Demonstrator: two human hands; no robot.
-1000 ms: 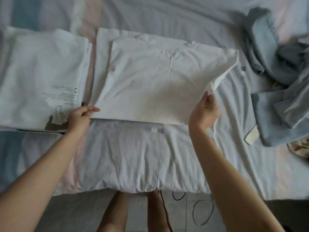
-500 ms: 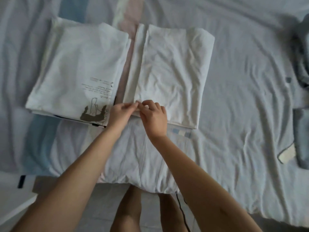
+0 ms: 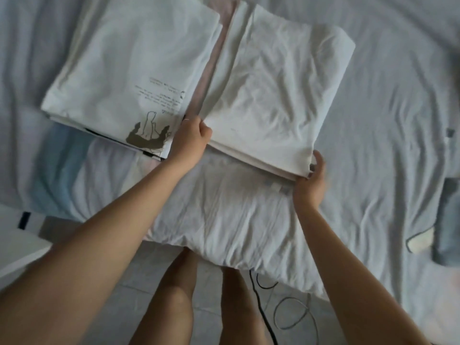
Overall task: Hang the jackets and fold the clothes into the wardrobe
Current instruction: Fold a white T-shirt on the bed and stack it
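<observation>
Gripping a folded white garment (image 3: pixel 273 95) at both near corners

Plain, creased and several layers thick, it lies as a rectangle on the pale bed sheet (image 3: pixel 385 120), toward the far centre, with its long edges slightly aslant. Just to its left, across a narrow strip of sheet, sits a printed white garment (image 3: pixel 119 66), also folded, with small text and a dark figure by its near corner. The left hand (image 3: pixel 191 138) clenches the plain garment's near-left corner, fingers curled tight. The right hand (image 3: pixel 311 180) grasps the near-right corner, fingers wrapped round the layered edge. A blue-grey cloth (image 3: pixel 448 220) lies at the scene's right edge.
</observation>
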